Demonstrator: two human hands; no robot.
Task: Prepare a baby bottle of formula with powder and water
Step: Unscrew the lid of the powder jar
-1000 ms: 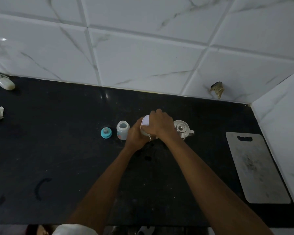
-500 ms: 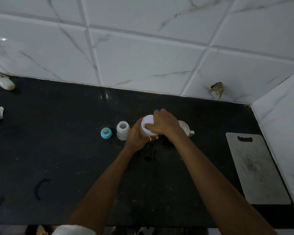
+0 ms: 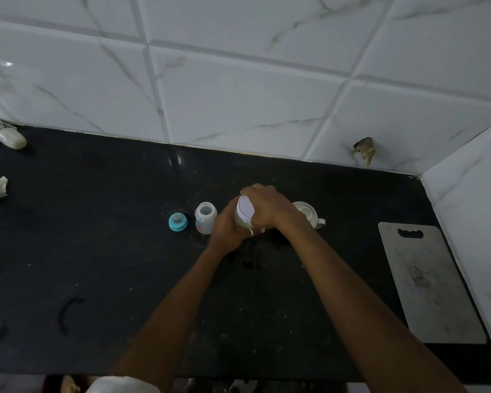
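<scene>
lid (image 3: pixel 245 209) now tilted (jug (image 3: pixel 309 216) half hidden)

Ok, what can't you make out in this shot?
1. Jar contents: head view, hidden by the lid, left hand and right hand.
2. Jug: head view, half behind the right hand.
3. Bottle markings: head view, too small and dim.

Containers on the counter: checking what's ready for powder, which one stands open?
The small baby bottle beside the teal cap: its mouth is uncovered, while the gripped jar and the white jug have lids on.
</scene>
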